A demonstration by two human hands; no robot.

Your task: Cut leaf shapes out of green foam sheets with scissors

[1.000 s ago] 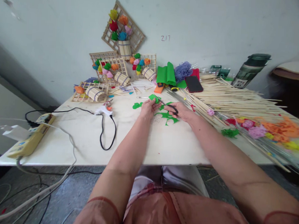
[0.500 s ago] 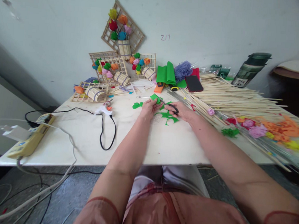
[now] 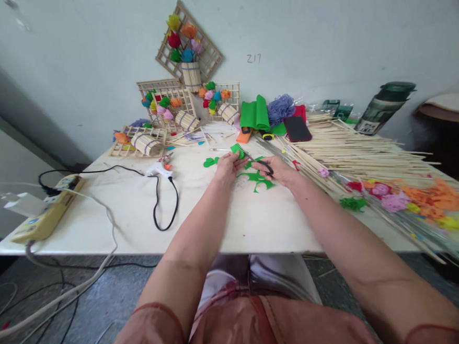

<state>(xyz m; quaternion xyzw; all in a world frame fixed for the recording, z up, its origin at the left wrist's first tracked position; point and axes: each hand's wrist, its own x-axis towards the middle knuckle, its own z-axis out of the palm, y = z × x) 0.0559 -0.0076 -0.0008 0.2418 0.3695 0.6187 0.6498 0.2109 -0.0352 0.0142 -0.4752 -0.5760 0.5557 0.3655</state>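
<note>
My left hand (image 3: pixel 227 166) pinches a small green paper piece (image 3: pixel 238 150) above the white table (image 3: pixel 124 212). My right hand (image 3: pixel 279 170) grips black-handled scissors (image 3: pixel 262 165), whose blades point left into that green piece. Under and between the hands lie green paper offcuts (image 3: pixel 257 179), and a cut green shape (image 3: pixel 210 162) rests just left of my left hand.
A glue gun (image 3: pixel 159 168) with a black cord lies to the left, a power strip (image 3: pixel 48 214) at the table's left edge. Stick frames with paper flowers (image 3: pixel 179 98) stand at the back, a phone (image 3: pixel 297 128) and green folded sheets (image 3: pixel 256 115) behind. A pile of bamboo sticks (image 3: pixel 357 149) and paper flowers (image 3: pixel 408 200) fills the right.
</note>
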